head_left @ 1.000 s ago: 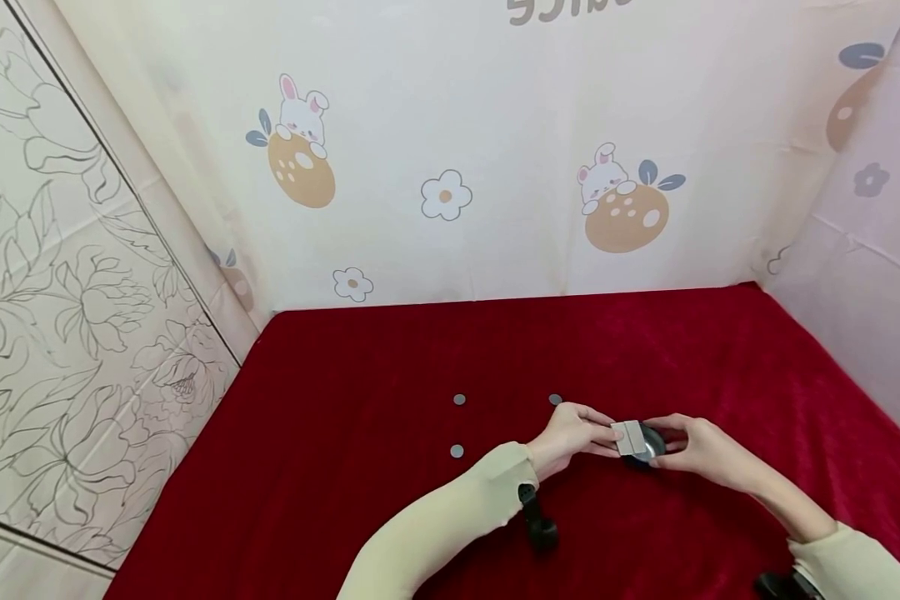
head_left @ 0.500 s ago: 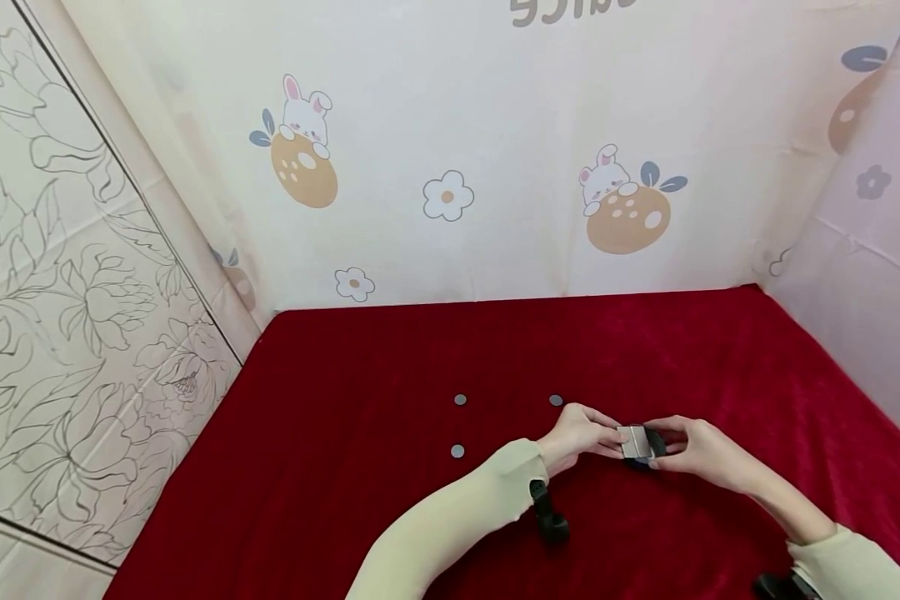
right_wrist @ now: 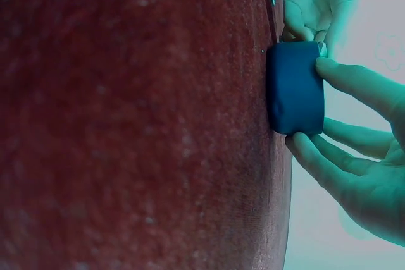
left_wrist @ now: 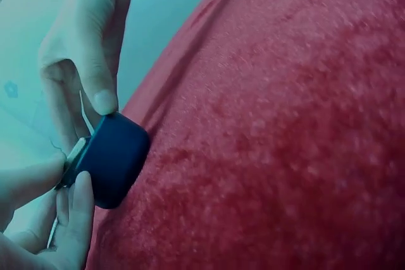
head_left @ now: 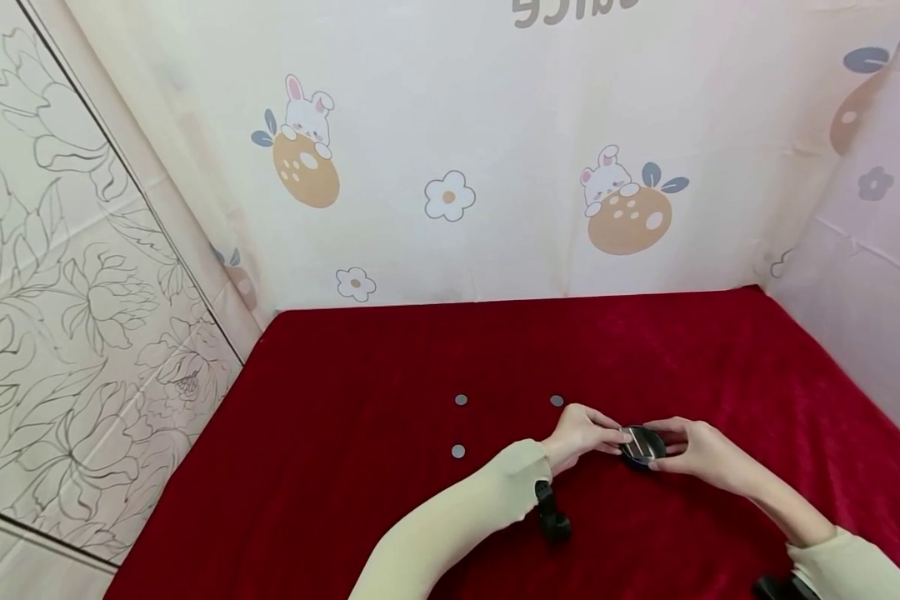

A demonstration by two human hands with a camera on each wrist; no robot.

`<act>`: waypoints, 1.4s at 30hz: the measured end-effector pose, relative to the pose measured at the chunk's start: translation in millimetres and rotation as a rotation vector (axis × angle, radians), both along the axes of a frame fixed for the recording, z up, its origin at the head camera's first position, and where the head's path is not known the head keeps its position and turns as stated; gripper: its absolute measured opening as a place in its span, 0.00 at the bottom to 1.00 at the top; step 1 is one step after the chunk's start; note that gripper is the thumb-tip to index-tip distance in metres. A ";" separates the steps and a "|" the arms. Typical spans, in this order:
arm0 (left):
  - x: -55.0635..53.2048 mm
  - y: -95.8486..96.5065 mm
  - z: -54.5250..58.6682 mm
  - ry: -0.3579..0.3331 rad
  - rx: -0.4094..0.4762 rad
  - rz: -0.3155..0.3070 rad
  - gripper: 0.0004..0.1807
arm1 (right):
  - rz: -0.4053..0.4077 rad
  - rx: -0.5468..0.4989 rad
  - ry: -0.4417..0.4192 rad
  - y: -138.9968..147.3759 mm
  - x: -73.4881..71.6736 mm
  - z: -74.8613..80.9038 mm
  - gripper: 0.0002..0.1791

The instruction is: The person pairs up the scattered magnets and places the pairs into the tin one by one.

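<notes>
On the red cloth (head_left: 375, 517) to the right of the middle stands a small dark round tub (head_left: 642, 447) with shiny metal strips across its top. Both wrist views show its smooth side as dark blue. My left hand (head_left: 579, 431) pinches a thin light plate (left_wrist: 76, 153) at the tub's top edge, thumb above, with a finger against the tub's side. From the other side, my right hand (head_left: 708, 450) grips the tub between thumb and fingers, as the right wrist view also shows. The inside of the tub is hidden.
Left of the hands, a grey disc (head_left: 461, 400), a second disc (head_left: 458, 451) and a third disc (head_left: 557, 401) lie flat on the cloth. A patterned curtain (head_left: 525, 250) hangs behind the table, and a flower-patterned panel (head_left: 90, 275) borders it on the left.
The light square plate has tipped from above the tub down onto its top, showing now as shiny strips. My left hand has shifted slightly right; the right hand holds its place.
</notes>
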State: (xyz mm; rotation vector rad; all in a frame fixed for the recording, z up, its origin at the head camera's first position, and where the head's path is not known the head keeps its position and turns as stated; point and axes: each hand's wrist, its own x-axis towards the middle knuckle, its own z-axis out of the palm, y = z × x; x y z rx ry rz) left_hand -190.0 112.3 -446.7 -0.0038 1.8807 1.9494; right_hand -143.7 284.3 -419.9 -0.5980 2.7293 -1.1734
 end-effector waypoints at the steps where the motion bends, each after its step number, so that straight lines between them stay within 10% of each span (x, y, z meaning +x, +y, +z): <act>1: 0.1 0.0 -0.9 0.005 -0.005 -0.002 0.03 | -0.001 0.004 0.002 0.2 0.0 -0.5 0.28; 19: 0.0 -10.3 4.9 0.086 -0.109 -0.096 0.04 | 0.038 0.006 -0.005 -0.2 -0.9 4.8 0.28; 42: -7.0 -86.8 26.6 0.452 -0.391 -0.322 0.10 | 0.010 0.099 0.216 -30.4 -3.2 22.8 0.21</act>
